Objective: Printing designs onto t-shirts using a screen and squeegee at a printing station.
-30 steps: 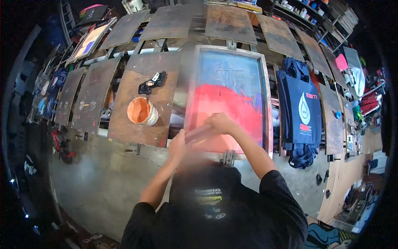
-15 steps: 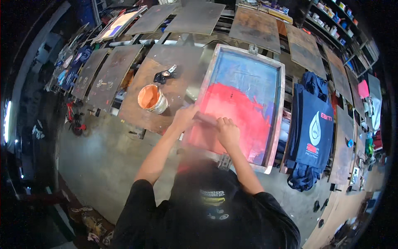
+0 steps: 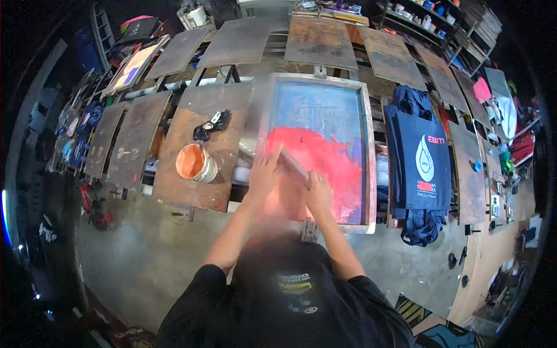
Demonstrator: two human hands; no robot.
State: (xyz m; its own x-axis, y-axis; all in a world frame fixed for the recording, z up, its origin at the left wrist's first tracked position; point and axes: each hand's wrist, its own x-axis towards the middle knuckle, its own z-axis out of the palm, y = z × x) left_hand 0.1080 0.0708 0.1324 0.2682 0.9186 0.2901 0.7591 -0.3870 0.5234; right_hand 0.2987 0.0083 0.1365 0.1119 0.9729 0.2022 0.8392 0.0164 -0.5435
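A screen printing frame [image 3: 368, 156] with a pale wooden border lies in front of me. Its mesh is blue at the far end, and red ink [image 3: 325, 156] covers the nearer part. Over the ink, a squeegee [image 3: 295, 166] sits slantwise, its left end farther from me. My right hand [image 3: 318, 191] is wrapped round its near right end. At the other end is my left hand [image 3: 264, 171], its fingers reaching onto the squeegee; a hazy patch blurs this side. Left of the frame, a tub of orange-red ink [image 3: 203, 168] stands on a brown board.
A crumpled black item [image 3: 212, 124] lies behind the tub on the board [image 3: 174, 188]. Navy tote bags [image 3: 420, 162] with a printed drop lie right of the frame. Several flat boards [image 3: 322, 43] line the far side. Shelves with bottles [image 3: 426, 20] stand at the far right.
The squeegee has turned to a steeper slant, its left end swinging away from me. My left hand has shifted with it. The whole view has moved, so the tub and bags appear farther left.
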